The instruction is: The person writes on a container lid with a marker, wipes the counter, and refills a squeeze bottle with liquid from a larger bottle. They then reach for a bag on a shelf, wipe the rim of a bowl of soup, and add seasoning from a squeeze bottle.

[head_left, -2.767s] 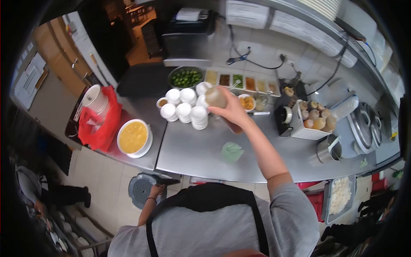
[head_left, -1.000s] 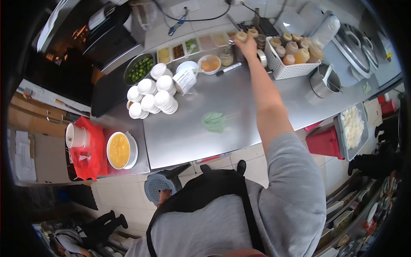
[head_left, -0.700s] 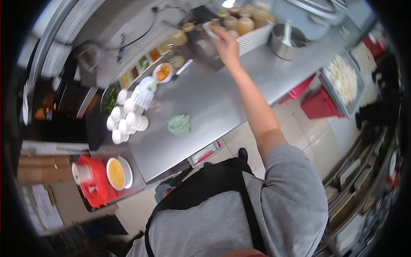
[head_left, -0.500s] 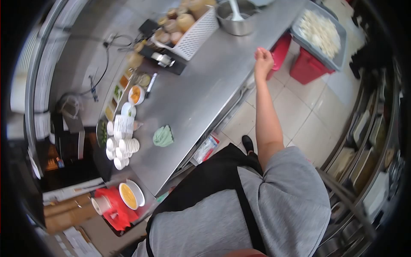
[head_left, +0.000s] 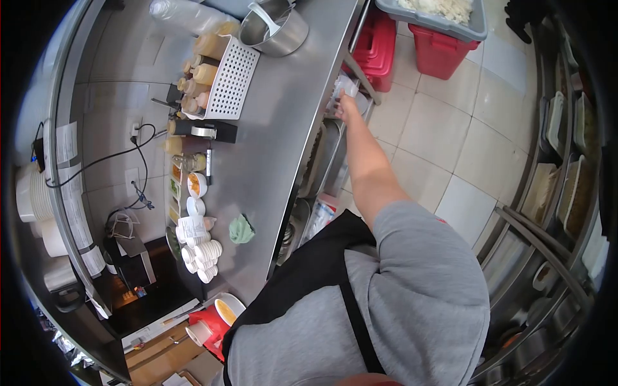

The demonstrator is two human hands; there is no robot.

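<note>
My right hand [head_left: 347, 108] is at the end of my outstretched arm, below the front edge of the steel counter [head_left: 273, 122]. Its fingers look apart and slightly bent, beside a clear and white plastic package [head_left: 346, 85] on the shelf under the counter. Whether they touch the package is hard to see. My left hand is not in view. On the counter lie a crumpled green cloth [head_left: 241, 229] and a black and white marker [head_left: 208, 166].
A steel pot [head_left: 286, 38] and a white basket [head_left: 233, 80] of bottles stand on the counter. Stacked white cups [head_left: 205, 254] are nearer. Red bins [head_left: 441, 51] and a grey tub [head_left: 479, 22] stand beyond. Racks with trays [head_left: 553, 128] line the right.
My right hand has moved down and left, from beside the counter to the shelf beneath it. The view has turned and shifted, and more of the under-counter shelf shows.
</note>
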